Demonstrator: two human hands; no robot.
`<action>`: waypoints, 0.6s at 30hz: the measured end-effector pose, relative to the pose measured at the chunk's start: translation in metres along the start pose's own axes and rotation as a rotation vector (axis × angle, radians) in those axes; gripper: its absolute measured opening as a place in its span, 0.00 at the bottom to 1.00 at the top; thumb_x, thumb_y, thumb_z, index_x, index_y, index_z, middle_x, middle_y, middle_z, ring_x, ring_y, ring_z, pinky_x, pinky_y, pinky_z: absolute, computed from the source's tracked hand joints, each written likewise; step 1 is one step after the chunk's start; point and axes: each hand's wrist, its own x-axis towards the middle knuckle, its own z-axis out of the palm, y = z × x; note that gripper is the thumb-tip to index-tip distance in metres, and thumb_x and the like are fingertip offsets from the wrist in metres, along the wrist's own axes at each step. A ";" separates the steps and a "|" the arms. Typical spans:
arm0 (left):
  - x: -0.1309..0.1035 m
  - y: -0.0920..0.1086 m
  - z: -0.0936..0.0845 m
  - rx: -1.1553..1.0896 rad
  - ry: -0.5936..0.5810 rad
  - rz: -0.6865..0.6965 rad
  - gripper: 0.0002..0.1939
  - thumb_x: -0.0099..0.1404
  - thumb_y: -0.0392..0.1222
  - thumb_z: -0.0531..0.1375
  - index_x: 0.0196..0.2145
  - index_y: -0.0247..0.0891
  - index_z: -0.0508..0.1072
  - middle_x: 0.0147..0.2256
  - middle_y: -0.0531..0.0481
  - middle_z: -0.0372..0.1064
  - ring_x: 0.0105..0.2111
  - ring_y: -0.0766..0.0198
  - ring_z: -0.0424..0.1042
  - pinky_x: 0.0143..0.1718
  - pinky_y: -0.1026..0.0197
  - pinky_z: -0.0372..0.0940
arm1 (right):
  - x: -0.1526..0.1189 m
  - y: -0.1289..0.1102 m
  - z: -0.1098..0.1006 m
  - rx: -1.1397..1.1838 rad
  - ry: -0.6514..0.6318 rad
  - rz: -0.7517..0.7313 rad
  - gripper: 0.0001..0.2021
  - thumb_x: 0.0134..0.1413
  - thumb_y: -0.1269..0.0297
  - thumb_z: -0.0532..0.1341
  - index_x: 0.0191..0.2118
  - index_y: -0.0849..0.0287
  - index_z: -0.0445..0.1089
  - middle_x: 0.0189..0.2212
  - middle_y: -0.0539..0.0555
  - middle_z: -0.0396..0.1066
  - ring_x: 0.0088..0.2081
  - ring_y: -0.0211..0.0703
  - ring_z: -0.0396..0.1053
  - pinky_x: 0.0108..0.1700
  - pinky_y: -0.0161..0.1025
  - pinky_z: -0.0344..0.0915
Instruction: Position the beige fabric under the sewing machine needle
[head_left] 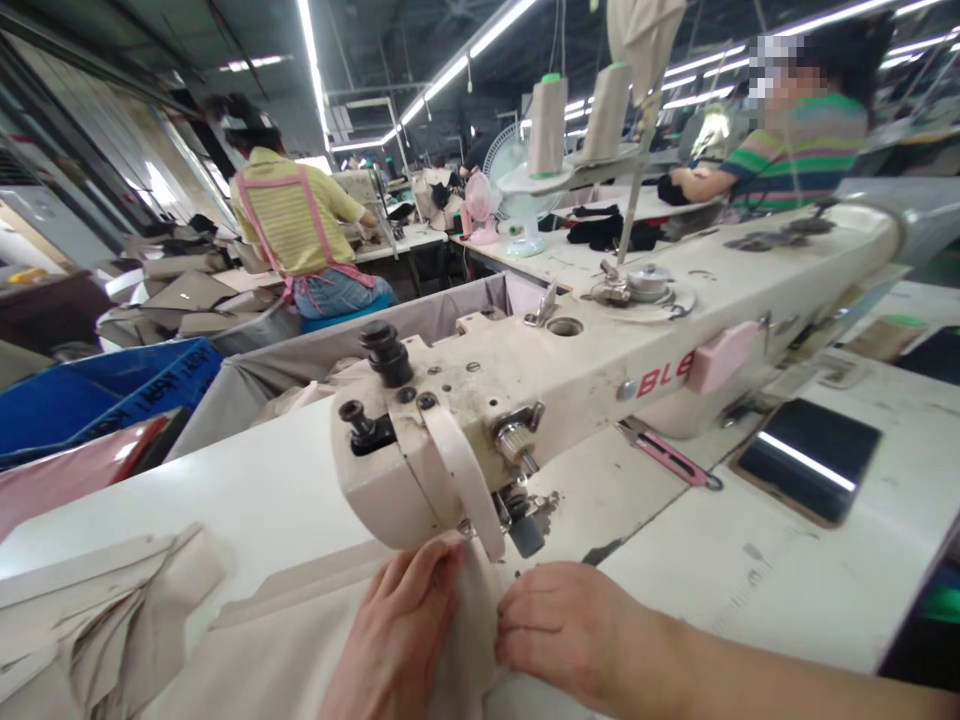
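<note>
A cream sewing machine (600,370) lies across the white table (255,490), its needle head just above my hands. Beige fabric (300,640) is spread under the head. My left hand (397,630) lies flat on this fabric, fingers pointing toward the needle. Just to the right of the presser foot (521,525), my right hand (570,625) pinches the fabric's edge with curled fingers. The needle itself is hidden behind the machine head.
A pile of beige pieces (90,620) lies at the left. Pink-handled snips (671,455) and a dark phone (806,460) rest right of the machine. Thread cones (547,125) stand behind. Two other people sit at tables beyond; a blue crate (112,395) is left.
</note>
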 end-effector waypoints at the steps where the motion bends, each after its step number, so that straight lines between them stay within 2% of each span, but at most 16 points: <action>1: 0.003 0.000 -0.002 -0.004 0.007 0.006 0.22 0.65 0.33 0.52 0.56 0.41 0.65 0.50 0.46 0.70 0.48 0.57 0.69 0.48 0.58 0.69 | 0.002 0.001 0.000 0.004 0.012 0.009 0.12 0.67 0.72 0.49 0.40 0.59 0.70 0.32 0.57 0.75 0.40 0.42 0.71 0.47 0.37 0.66; 4: 0.015 -0.003 -0.009 -0.017 0.010 -0.027 0.20 0.65 0.31 0.51 0.51 0.43 0.70 0.47 0.47 0.73 0.46 0.56 0.71 0.47 0.57 0.69 | 0.009 0.004 -0.001 -0.002 0.038 0.014 0.15 0.68 0.71 0.47 0.41 0.63 0.70 0.35 0.59 0.75 0.41 0.42 0.71 0.48 0.36 0.67; 7: 0.023 -0.008 -0.011 -0.048 0.000 -0.044 0.14 0.66 0.33 0.50 0.41 0.40 0.74 0.37 0.47 0.76 0.35 0.58 0.75 0.35 0.58 0.71 | 0.013 0.004 -0.001 -0.048 0.080 0.028 0.17 0.68 0.73 0.45 0.43 0.67 0.71 0.37 0.61 0.75 0.42 0.44 0.71 0.50 0.37 0.67; 9: 0.025 -0.013 -0.009 -0.080 -0.016 -0.064 0.13 0.67 0.35 0.49 0.36 0.39 0.74 0.33 0.47 0.76 0.31 0.57 0.75 0.31 0.57 0.70 | 0.014 0.003 0.000 -0.099 0.128 0.041 0.17 0.67 0.74 0.45 0.45 0.70 0.71 0.36 0.62 0.75 0.43 0.46 0.71 0.52 0.39 0.66; 13: 0.027 -0.028 -0.004 -0.114 -0.047 -0.121 0.14 0.69 0.38 0.48 0.39 0.38 0.73 0.40 0.44 0.75 0.41 0.53 0.73 0.37 0.54 0.69 | 0.014 -0.002 0.000 -0.198 0.138 0.066 0.18 0.65 0.75 0.46 0.51 0.77 0.68 0.46 0.68 0.72 0.52 0.53 0.66 0.59 0.46 0.61; 15: 0.029 -0.034 -0.003 -0.120 -0.037 -0.151 0.12 0.69 0.40 0.50 0.40 0.38 0.73 0.42 0.45 0.73 0.42 0.56 0.73 0.40 0.55 0.69 | 0.014 -0.004 -0.003 -0.207 0.092 0.110 0.19 0.62 0.76 0.47 0.54 0.79 0.66 0.52 0.69 0.68 0.54 0.55 0.64 0.60 0.47 0.60; 18: 0.032 -0.042 -0.003 -0.124 0.021 -0.237 0.13 0.68 0.46 0.55 0.44 0.37 0.71 0.45 0.47 0.70 0.42 0.59 0.72 0.43 0.53 0.68 | 0.013 -0.005 -0.006 -0.164 0.037 0.165 0.20 0.59 0.76 0.49 0.54 0.78 0.66 0.53 0.67 0.67 0.55 0.55 0.63 0.60 0.47 0.59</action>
